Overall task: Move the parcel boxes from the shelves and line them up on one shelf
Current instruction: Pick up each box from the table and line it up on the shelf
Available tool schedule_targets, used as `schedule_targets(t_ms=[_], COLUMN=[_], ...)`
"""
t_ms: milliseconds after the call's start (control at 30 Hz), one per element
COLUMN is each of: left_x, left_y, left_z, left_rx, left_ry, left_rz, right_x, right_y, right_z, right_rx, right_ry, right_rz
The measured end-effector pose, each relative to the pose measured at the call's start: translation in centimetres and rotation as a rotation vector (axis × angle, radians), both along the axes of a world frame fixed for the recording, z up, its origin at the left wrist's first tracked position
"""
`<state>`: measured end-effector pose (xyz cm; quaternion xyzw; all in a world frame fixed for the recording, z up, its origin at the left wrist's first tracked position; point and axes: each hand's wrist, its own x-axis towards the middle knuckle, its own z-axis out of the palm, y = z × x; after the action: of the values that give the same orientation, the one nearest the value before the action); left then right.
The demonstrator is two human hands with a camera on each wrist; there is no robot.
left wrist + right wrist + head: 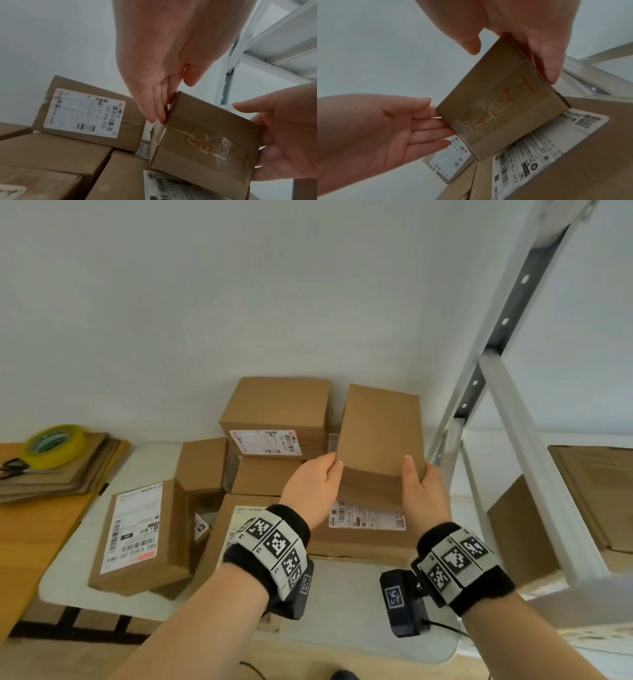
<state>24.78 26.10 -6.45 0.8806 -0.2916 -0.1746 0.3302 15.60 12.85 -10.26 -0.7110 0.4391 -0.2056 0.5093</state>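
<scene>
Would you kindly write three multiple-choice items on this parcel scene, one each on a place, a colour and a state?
1. Where is the roll of tape?
A. on the flat cardboard sheets at the left
B. on the metal shelf rack
C. on the held box

2. What colour is the handwriting on the held box?
A. blue
B. red-orange
C. green

3. How is the held box supported?
A. by the right hand alone
B. resting free on the pile
C. between both hands

Answers:
1 A: the roll of tape lies on the cardboard sheets.
2 B: red-orange writing shows on the held box in the right wrist view.
3 C: the left hand and right hand hold its opposite sides.
</scene>
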Motion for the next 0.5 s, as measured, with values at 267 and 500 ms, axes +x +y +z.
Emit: schedule_targets(t_ms=[267,500], left_x=[-4.6,-10.9], left_y=[3.9,10.7], left_z=[1.9,1.9], left_rx=[-0.173,-0.331], left_ry=[-0.046,0.081], left_rz=[0.11,0.144], right_x=[-5.6,-12.6], right_y=[4.3,11.9], right_z=[3.7,5.6], right_rx=[-0.029,-0.194], right_ry=[-0.211,-0.407], right_rz=[-0.018,0.154])
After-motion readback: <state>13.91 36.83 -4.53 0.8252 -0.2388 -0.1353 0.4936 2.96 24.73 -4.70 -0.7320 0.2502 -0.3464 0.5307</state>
